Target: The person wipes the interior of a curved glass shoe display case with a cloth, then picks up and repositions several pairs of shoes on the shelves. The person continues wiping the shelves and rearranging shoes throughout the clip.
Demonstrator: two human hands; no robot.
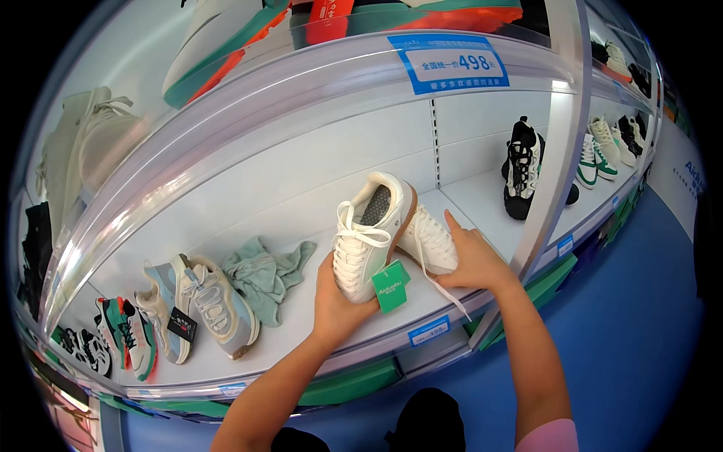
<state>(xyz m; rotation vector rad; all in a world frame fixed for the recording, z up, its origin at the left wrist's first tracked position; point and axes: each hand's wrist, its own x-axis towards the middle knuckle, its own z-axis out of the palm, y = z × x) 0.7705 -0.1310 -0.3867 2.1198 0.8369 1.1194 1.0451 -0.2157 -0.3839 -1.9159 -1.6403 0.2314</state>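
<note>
My left hand (342, 308) grips the toe of a cream lace-up sneaker (357, 260) with a brown sole, held heel-up over the white shelf. A green hang tag (390, 287) dangles at its side. The matching cream sneaker (434, 243) rests partly behind it, and one of its laces hangs over the shelf's front edge. My right hand (474, 260) is around that second shoe's right side, thumb below and index finger raised. A crumpled grey-green cloth (262, 277) lies on the shelf to the left of the shoes.
Left along the shelf (294, 350) stand grey-blue sneakers (217, 305) and green-and-orange sneakers (133, 336). A black-and-white sneaker (523, 169) stands right, beside a metal upright (559, 135). Overhead runs an upper shelf's clear front edge (271, 85) with a price label (452, 63).
</note>
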